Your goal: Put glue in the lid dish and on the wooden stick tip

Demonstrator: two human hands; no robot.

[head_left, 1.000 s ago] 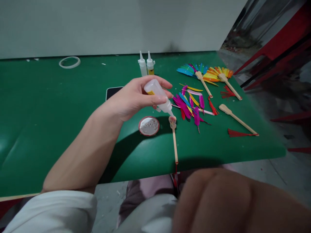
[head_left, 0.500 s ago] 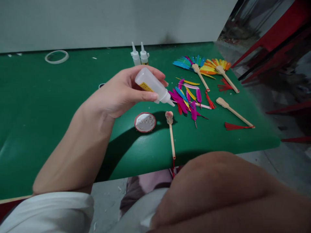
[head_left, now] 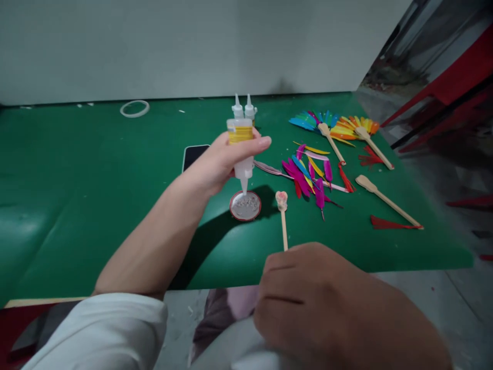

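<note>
A glue bottle (head_left: pixel 240 149) is gripped upside down by the left hand (head_left: pixel 221 159), its nozzle held just above a small red-rimmed lid (head_left: pixel 245 206) on the green table (head_left: pixel 77 195). A wooden stick (head_left: pixel 283 218) is pinched at its near end by the right hand (head_left: pixel 327 303), beside loose coloured feathers (head_left: pixel 308 174).

Green-covered table (head_left: pixel 77 169), spanning mid-frame. Lying on it: white ring (head_left: pixel 134 108) upper left; two glue bottles (head_left: pixel 243 109); phone (head_left: pixel 193 154); red-rimmed lid (head_left: pixel 245 205); loose feathers (head_left: pixel 308 172); feather fans (head_left: pixel 335 126) upper right; wooden sticks (head_left: pixel 385 198).
</note>
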